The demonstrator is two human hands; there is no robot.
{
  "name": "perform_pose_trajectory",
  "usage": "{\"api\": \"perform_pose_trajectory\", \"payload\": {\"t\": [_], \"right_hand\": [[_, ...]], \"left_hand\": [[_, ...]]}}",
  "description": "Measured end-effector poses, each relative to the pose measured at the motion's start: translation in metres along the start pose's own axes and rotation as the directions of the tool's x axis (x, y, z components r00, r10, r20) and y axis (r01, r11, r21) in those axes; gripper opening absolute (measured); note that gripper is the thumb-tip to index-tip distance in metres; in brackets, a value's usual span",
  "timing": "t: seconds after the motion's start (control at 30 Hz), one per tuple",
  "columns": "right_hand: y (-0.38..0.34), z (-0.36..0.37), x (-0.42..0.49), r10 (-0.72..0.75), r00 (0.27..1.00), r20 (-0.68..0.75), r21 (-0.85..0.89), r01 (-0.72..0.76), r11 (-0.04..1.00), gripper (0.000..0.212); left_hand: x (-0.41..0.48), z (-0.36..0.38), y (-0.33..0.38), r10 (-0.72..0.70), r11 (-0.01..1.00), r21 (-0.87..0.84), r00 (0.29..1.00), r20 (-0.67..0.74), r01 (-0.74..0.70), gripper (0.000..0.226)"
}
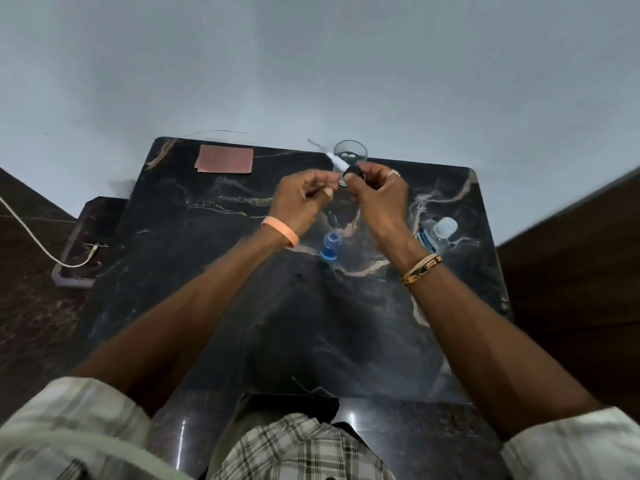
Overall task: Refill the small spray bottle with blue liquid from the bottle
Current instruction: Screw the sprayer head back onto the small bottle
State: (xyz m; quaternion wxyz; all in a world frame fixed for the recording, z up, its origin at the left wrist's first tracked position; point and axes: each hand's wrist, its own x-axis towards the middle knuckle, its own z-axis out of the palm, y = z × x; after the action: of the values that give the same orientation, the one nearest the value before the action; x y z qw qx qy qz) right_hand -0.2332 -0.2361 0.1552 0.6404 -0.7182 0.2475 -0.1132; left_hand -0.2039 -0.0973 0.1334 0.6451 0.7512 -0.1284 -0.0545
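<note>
The small spray bottle [330,245] stands open on the black marble table [214,271], blue and see-through, just below and between my wrists. Its spray head [341,165], with a black collar and a thin white tube pointing up and left, is held above the table. My right hand [379,195] grips the black collar. The fingers of my left hand [304,199] are pinched together right beside the collar, and I see nothing between them. A clear bottle [437,232] with a blue label and a pale cap sits to the right of my right wrist.
An empty drinking glass [350,152] stands at the table's far edge, behind the spray head. A reddish-brown cloth [225,160] lies at the far left corner. On a lower ledge to the left lies a phone [98,244] with a white cable. A wall rises behind the table.
</note>
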Motion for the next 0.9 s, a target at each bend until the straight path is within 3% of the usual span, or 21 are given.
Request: {"api": "perform_pose_trajectory", "payload": {"t": [0.1,0.23,0.37,0.53,0.67,0.9], "right_hand": [[-0.01,-0.033,0.004,-0.02,1.0,-0.005,-0.014,0.02,1.0,0.027],[-0.018,-0.07,0.005,-0.065,0.998,0.0,-0.113,0.065,0.991,0.029],[-0.016,-0.093,0.003,-0.114,0.989,0.091,-0.291,0.136,0.947,0.025],[-0.009,-0.1,0.001,-0.108,0.969,0.222,-0.474,0.204,0.857,0.022],[-0.005,-0.093,0.004,-0.093,0.96,0.265,-0.548,0.229,0.805,0.021],[0.001,-0.073,0.004,-0.102,0.938,0.331,-0.621,0.298,0.725,0.019]], "left_hand": [[-0.003,0.018,-0.001,0.041,0.994,0.102,0.999,-0.013,-0.039,0.026],[-0.011,0.028,-0.024,-0.032,0.966,0.252,0.996,-0.086,0.052,0.045],[-0.023,0.03,-0.056,-0.16,0.912,0.373,0.986,-0.051,0.167,0.068],[-0.035,0.041,-0.083,-0.228,0.842,0.494,0.973,-0.037,0.216,0.079],[-0.038,0.052,-0.09,-0.249,0.829,0.501,0.966,-0.064,0.247,0.078],[-0.036,0.06,-0.092,-0.217,0.829,0.492,0.964,-0.157,0.266,0.055]]}}
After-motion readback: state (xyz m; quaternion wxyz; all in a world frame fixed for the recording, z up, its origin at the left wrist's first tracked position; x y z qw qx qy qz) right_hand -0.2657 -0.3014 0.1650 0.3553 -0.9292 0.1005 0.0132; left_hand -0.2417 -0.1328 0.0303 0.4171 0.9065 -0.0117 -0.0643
